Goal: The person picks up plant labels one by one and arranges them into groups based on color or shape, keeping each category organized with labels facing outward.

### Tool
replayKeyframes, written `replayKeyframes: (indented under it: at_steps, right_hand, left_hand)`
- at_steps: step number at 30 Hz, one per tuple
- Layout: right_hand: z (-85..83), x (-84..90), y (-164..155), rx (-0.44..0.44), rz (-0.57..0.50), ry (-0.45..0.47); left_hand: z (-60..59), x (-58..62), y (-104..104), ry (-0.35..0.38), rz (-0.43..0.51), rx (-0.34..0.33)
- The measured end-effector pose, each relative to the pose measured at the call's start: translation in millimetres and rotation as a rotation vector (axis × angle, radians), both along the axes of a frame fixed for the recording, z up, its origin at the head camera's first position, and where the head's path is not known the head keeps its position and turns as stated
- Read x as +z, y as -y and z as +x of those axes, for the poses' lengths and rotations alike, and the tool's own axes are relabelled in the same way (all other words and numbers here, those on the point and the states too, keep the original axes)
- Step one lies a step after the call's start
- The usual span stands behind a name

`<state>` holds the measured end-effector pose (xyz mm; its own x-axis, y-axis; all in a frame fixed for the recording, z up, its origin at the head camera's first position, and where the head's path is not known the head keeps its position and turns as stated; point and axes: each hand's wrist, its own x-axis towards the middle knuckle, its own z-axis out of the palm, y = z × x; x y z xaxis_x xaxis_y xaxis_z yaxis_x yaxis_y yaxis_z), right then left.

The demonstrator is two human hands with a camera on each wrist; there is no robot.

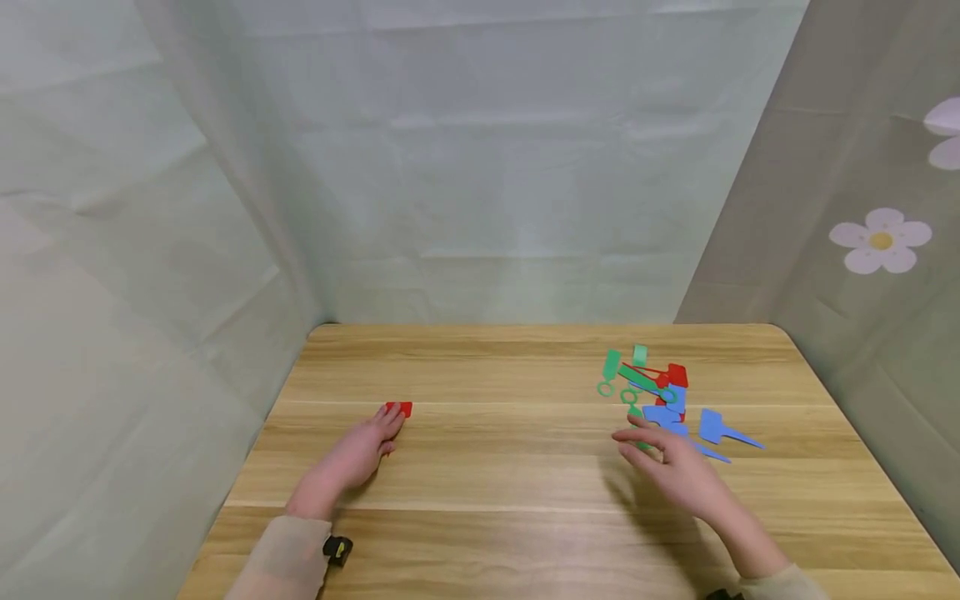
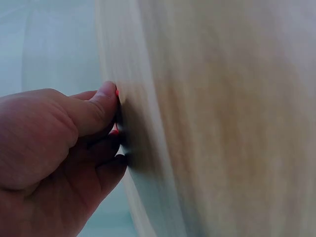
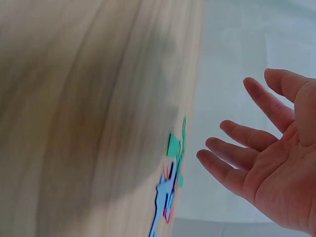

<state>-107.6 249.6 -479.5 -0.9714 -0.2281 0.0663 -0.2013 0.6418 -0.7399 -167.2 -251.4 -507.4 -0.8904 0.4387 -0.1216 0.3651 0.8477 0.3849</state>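
My left hand [image 1: 367, 446] is low at the left of the wooden table, its thumb and curled fingers pinching a red plant label [image 1: 406, 408] at the tabletop. Most of that label is hidden under the fingers; slivers of red show by the thumb tip in the left wrist view. Above the near side of a loose pile of labels, my right hand [image 1: 678, 471] holds nothing, its fingers spread and relaxed. The pile has blue T-shaped plant labels [image 1: 711, 426] with pointed stems, red labels [image 1: 678, 375], and green strips with ring ends [image 1: 612, 365].
The wooden table [image 1: 495, 475] has rounded far corners. Pale cloth [image 1: 487, 167] hangs behind it and along both sides, with printed flowers [image 1: 881, 241] at the right. A pale green piece [image 1: 640, 355] lies at the far side of the pile.
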Motion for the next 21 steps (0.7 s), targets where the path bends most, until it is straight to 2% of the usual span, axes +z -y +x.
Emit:
replayKeyframes:
  at_steps: [8,15,21]
  right_hand:
    - [-6.1,11.1,-28.3,-0.05,0.029,-0.064]
    - [-16.8,15.4,-51.3,-0.118,0.104,0.009]
    - [-34.9,16.8,-66.1,-0.165,0.163,0.058]
  left_hand:
    - [-0.1,-5.7,2.3,0.001,0.015,-0.005]
    - [-0.6,-7.0,1.2,0.038,0.061,0.037]
    - [-0.2,-3.5,0.4,0.023,0.061,0.042]
